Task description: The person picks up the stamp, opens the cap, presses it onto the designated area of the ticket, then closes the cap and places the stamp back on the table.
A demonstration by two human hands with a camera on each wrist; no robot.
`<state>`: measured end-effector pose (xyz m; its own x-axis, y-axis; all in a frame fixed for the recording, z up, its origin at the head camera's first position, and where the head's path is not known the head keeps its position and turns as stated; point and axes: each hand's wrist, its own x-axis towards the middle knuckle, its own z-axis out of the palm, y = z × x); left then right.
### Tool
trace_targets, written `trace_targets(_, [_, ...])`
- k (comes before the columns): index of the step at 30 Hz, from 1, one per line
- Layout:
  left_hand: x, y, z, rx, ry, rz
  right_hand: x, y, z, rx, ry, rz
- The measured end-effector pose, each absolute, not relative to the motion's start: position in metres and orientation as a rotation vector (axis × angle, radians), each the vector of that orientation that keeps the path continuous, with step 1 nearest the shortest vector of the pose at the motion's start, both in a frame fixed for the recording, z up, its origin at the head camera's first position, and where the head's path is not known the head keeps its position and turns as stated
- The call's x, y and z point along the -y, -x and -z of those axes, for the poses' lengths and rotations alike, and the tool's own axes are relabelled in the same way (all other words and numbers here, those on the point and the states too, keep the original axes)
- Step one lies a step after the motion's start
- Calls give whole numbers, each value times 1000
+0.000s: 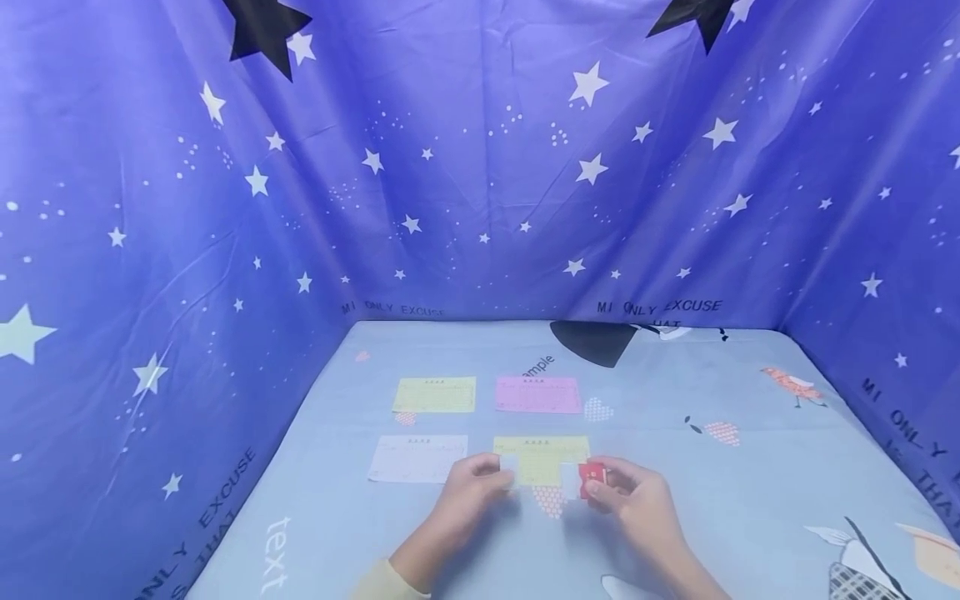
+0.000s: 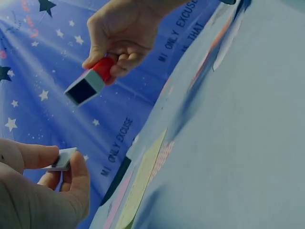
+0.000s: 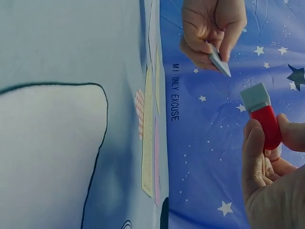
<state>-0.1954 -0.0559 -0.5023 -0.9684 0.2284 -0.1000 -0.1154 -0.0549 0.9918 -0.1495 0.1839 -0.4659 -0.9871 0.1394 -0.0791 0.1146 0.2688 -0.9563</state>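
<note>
My right hand (image 1: pixel 643 502) pinches a small stamp by its red handle (image 1: pixel 594 481). In the left wrist view the stamp (image 2: pixel 106 70) has a pale square head with a dark end face. A small pale cap (image 2: pixel 65 159) is pinched between the thumb and fingers of my left hand (image 1: pixel 472 490). In the right wrist view, the cap (image 3: pixel 219 62) and the stamp (image 3: pixel 266 125) are apart, both held above the bed-like surface. Between and behind the hands lies a yellow printed slip (image 1: pixel 542 450). A white slip (image 1: pixel 416 458) lies beside the left hand.
Farther back, another yellow slip (image 1: pixel 435 395) and a pink slip (image 1: pixel 537 395) lie flat on the light blue patterned cloth (image 1: pixel 750 500). Blue star-printed curtains (image 1: pixel 480 183) enclose the surface at the back and both sides.
</note>
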Motion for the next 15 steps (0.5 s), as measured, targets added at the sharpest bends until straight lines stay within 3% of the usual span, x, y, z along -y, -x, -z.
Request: trace_targets(15, [92, 190, 509, -2177, -83, -2019, -197, 151, 473, 2538, 245, -1817])
